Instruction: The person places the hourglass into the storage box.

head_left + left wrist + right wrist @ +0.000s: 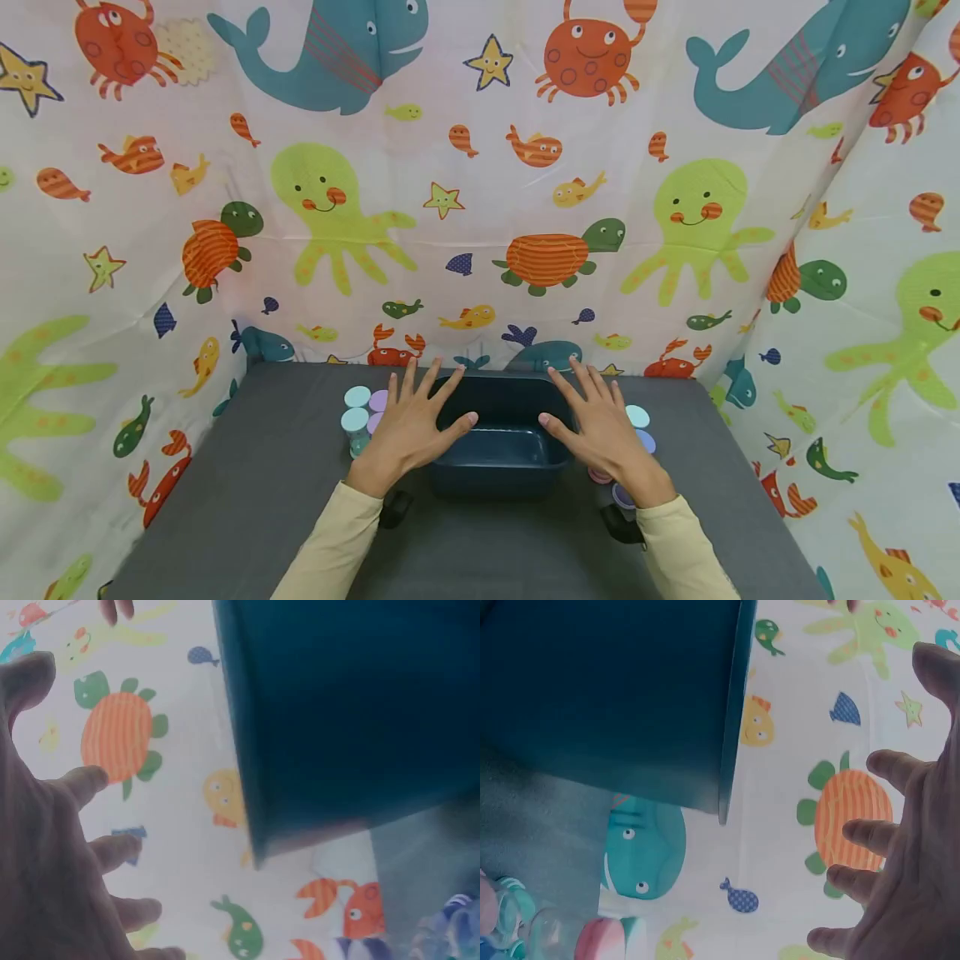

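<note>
A dark blue rectangular bin (491,479) stands on the grey table with its hollow facing up. My left hand (411,421) hovers at its left side, palm down and fingers spread. On the opposite side, my right hand (600,429) is held the same way, its thumb over the bin's right rim. Neither hand grips anything. Each wrist view has the bin's wall (360,712) (615,697) close by, apart from the spread fingers. Small lidded jars, with white, teal and lilac tops (356,419), sit by the left hand, partly hidden by it.
More small jars with pale, blue, pink and purple lids (637,417) stand to the right of the bin, partly behind the right hand and wrist. A curtain printed with sea animals (465,225) hangs around the back and sides of the grey table (277,483).
</note>
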The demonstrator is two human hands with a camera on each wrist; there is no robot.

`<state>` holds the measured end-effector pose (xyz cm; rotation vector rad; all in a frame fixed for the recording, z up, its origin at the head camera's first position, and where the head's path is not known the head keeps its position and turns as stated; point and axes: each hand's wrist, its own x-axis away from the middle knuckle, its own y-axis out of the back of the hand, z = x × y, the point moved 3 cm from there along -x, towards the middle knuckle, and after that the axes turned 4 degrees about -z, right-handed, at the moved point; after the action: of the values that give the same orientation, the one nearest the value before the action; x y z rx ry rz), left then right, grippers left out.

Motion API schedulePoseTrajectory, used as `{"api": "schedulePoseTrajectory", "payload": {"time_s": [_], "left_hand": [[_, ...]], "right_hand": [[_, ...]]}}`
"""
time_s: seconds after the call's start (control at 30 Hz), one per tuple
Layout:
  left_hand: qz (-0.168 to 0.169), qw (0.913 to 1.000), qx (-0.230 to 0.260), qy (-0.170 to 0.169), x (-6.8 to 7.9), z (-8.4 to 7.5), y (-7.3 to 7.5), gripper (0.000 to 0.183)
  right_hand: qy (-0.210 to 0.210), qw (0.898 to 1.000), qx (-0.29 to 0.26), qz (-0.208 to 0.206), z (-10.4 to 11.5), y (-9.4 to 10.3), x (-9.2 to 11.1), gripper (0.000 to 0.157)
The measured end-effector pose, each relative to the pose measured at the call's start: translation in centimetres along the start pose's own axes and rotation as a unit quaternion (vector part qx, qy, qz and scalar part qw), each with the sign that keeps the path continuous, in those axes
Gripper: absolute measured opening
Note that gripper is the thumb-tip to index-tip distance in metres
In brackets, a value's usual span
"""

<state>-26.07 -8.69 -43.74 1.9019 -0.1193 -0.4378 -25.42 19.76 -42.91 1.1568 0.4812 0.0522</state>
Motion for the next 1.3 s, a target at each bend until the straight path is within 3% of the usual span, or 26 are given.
{"api": "schedulePoseTrajectory", "payload": {"time_s": [0.37, 0.67, 0.9, 1.17, 1.3], "left_hand": [[-0.022, 0.9939, 0.104, 0.027, 1.1, 1.6, -0.8, 0.078], [-0.046, 0.9828, 0.175, 0.040, 1.7, 2.5, -1.0, 0.068], [-0.065, 0.9695, 0.232, 0.042, 2.2, 3.1, -1.4, 0.067], [-0.071, 0.9500, 0.298, 0.058, 2.5, 3.9, -2.0, 0.068], [-0.066, 0.9366, 0.333, 0.086, 2.5, 4.3, -2.6, 0.069]], "right_hand": [[-0.023, 0.996, -0.049, -0.065, -2.1, 1.2, 2.0, 0.071], [-0.058, 0.982, -0.119, -0.137, -3.8, 1.6, 4.2, 0.070], [-0.097, 0.966, -0.151, -0.186, -4.9, 1.7, 6.3, 0.069], [-0.131, 0.956, -0.155, -0.210, -6.3, 1.2, 8.0, 0.066], [-0.147, 0.951, -0.163, -0.217, -7.0, 0.8, 8.8, 0.066]]}}
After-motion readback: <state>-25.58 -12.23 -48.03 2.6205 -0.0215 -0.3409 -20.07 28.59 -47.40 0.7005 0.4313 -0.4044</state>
